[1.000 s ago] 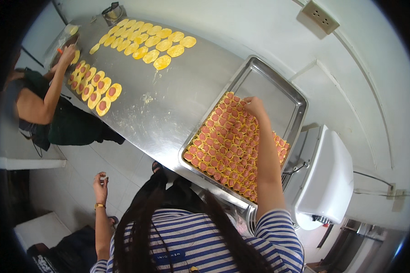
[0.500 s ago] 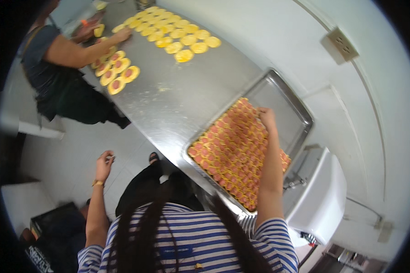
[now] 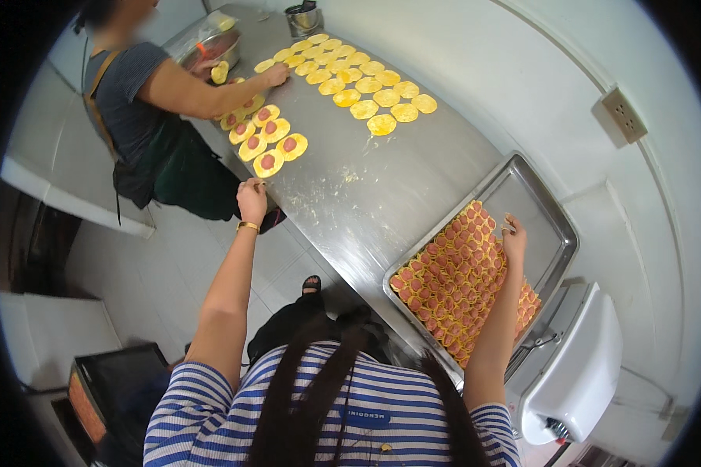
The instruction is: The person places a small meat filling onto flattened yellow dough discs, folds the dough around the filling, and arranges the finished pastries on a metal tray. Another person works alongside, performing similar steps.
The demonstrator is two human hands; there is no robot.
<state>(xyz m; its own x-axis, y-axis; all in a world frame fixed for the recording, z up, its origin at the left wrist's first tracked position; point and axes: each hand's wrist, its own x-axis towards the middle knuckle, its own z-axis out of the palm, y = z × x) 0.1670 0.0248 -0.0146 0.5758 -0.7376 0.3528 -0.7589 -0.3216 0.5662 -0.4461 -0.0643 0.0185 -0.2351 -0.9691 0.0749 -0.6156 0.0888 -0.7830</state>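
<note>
My left hand (image 3: 251, 200), with a gold-coloured band at its wrist, is at the table's near edge, just short of the nearest yellow dough round (image 3: 269, 163) topped with reddish-pink filling. Its fingers are loosely bent and appear to hold nothing. Over the right part of a large metal tray (image 3: 551, 194), my right hand (image 3: 514, 235) hovers with fingers apart and nothing visible between them. Closely packed small yellow-edged pieces with reddish-pink filling (image 3: 456, 272) fill much of the tray. My right forearm hides some of them.
Plain dough rounds (image 3: 364, 109) lie in rows across the steel table (image 3: 350, 187). At the far left a co-worker (image 3: 144, 117) holds a dough round, the other hand by the rows. Behind stand a metal bowl (image 3: 230, 53) and small bucket (image 3: 302, 22). A white sink (image 3: 576, 366) adjoins the tray.
My left hand has risen from low over the floor to the table edge by the filled rounds. My right hand has lifted off the packed pieces. The whole view has shifted.
</note>
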